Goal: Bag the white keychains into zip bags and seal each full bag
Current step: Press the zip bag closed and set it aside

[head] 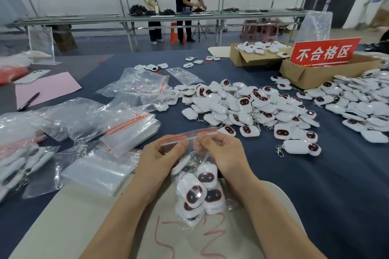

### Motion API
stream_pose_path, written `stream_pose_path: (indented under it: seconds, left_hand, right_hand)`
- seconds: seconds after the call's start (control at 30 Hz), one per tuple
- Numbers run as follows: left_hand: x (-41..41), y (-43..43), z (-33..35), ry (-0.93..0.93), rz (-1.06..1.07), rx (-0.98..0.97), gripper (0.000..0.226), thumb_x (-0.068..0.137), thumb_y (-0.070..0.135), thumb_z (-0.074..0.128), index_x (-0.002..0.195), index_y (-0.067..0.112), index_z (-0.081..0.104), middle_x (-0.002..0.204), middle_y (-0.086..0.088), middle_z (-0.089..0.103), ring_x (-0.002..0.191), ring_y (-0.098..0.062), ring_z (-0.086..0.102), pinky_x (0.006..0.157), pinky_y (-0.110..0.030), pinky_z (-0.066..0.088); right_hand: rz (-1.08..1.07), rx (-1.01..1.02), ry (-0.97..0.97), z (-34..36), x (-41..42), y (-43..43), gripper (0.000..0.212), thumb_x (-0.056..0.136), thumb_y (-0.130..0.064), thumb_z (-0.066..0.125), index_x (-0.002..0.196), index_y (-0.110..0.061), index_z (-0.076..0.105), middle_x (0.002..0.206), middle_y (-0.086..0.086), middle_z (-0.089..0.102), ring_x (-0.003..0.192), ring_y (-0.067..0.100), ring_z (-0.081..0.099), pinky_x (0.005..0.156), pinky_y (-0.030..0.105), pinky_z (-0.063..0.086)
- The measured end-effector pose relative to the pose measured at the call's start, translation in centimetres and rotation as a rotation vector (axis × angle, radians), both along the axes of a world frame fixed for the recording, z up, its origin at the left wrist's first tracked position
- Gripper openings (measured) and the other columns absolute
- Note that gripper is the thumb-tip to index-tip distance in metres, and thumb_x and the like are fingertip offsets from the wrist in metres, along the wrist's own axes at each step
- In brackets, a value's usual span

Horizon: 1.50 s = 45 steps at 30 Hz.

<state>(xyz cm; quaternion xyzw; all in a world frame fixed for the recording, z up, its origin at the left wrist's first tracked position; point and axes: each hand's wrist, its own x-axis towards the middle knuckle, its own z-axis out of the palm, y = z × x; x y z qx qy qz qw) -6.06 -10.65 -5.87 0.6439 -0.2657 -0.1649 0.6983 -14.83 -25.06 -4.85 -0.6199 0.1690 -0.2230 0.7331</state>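
L grip [162,157], R grip [221,153] on zip-bag [207,131]

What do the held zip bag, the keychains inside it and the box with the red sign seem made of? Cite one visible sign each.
The zip bag: thin clear plastic film, glossy; it crinkles and shows its contents. The keychains: probably hard moulded plastic, smooth white shell with highlights. The box: brown cardboard, matte, with folded flaps.

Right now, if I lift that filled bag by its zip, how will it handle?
Probably floppy: the bag is thin film, creased under the zip. Likely bottom-heavy: keychains bunch low. It may swing.
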Motion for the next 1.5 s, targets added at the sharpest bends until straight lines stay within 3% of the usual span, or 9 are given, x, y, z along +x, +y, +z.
stream_pose_path:
  seconds: [0.17,0.33,0.4,0.53,0.7,0.83,1.0,1.27,1.5]
  left_hand:
    - [-0.04,-0.20,0.04,0.025,0.055,-0.025,0.019,0.087,0.029,0.077,0.099,0.014,0.078,0.097,-0.015,0.078,0.097,-0.044,0.071,0.092,-0.057,0.055]
    - [-0.03,-0.27,0.02,0.071,0.074,-0.049,0.022,0.082,0.032,0.075,0.097,0.016,0.079,0.098,-0.017,0.077,0.089,-0.035,0.071,0.094,-0.062,0.053]
    - [0.06,-0.28,-0.08,0.078,0.083,-0.050,0.023,0.081,0.032,0.075,0.097,0.016,0.079,0.098,-0.018,0.076,0.090,-0.038,0.071,0.095,-0.064,0.053]
    - [0.12,-0.27,-0.23,0.060,0.073,-0.043,0.023,0.083,0.033,0.076,0.098,0.015,0.078,0.099,-0.017,0.077,0.099,-0.046,0.070,0.095,-0.063,0.053]
    - [0.10,-0.20,-0.35,0.024,0.053,-0.022,0.027,0.081,0.040,0.077,0.098,0.018,0.078,0.096,-0.012,0.078,0.088,-0.032,0.073,0.087,-0.051,0.058]
    - [-0.04,-0.23,-0.18,0.049,0.059,-0.064,0.030,0.074,0.042,0.079,0.095,0.021,0.079,0.093,-0.011,0.078,0.081,-0.021,0.073,0.070,-0.029,0.059]
    - [-0.03,-0.09,-0.14,-0.011,0.048,-0.017,0.021,0.085,0.033,0.072,0.098,0.018,0.078,0.098,-0.010,0.078,0.093,-0.031,0.074,0.086,-0.043,0.058]
    - [-0.13,-0.01,-0.02,-0.008,0.043,-0.017,0.021,0.086,0.033,0.073,0.097,0.016,0.078,0.097,-0.012,0.078,0.094,-0.038,0.072,0.089,-0.052,0.057]
    - [-0.23,-0.04,0.03,-0.026,0.037,-0.009,0.013,0.092,0.026,0.072,0.100,0.017,0.078,0.098,-0.009,0.078,0.094,-0.031,0.074,0.088,-0.046,0.060]
  right_hand:
    - [0.033,-0.002,0.001,-0.07,-0.01,0.01,0.010,0.090,-0.028,0.074,0.085,-0.021,0.080,0.088,0.005,0.079,0.082,0.019,0.076,0.072,0.022,0.059]
    - [0.109,0.161,-0.025,-0.57,0.03,-0.42,0.028,0.083,-0.039,0.078,0.097,-0.015,0.079,0.100,0.013,0.078,0.093,0.028,0.075,0.084,0.037,0.060]
    - [0.112,0.202,-0.035,-0.63,0.00,-0.47,0.031,0.079,-0.041,0.080,0.098,-0.017,0.079,0.102,0.013,0.078,0.095,0.026,0.075,0.082,0.032,0.060]
    - [0.055,0.170,-0.012,-0.55,0.07,-0.38,0.009,0.088,-0.031,0.076,0.089,-0.023,0.080,0.096,0.009,0.079,0.090,0.020,0.076,0.074,0.022,0.058]
    - [0.024,0.126,-0.026,-0.47,0.18,-0.10,0.013,0.094,-0.024,0.071,0.086,-0.018,0.079,0.092,0.010,0.079,0.086,0.020,0.076,0.074,0.023,0.059]
    - [0.116,0.135,-0.003,-0.26,-0.06,-0.15,0.025,0.090,-0.037,0.072,0.094,-0.013,0.078,0.100,0.016,0.077,0.099,0.039,0.072,0.090,0.048,0.059]
    - [0.164,0.045,0.022,-0.01,-0.16,-0.04,0.023,0.091,-0.033,0.074,0.092,-0.010,0.079,0.096,0.017,0.077,0.088,0.031,0.074,0.082,0.041,0.061]
    - [0.112,0.001,0.006,0.11,-0.06,0.44,0.015,0.091,-0.028,0.074,0.082,-0.016,0.080,0.086,0.010,0.078,0.077,0.020,0.076,0.064,0.022,0.057]
    - [0.165,-0.017,-0.009,0.03,-0.05,0.27,0.021,0.094,-0.027,0.071,0.093,-0.007,0.078,0.094,0.015,0.078,0.089,0.031,0.075,0.080,0.035,0.061]
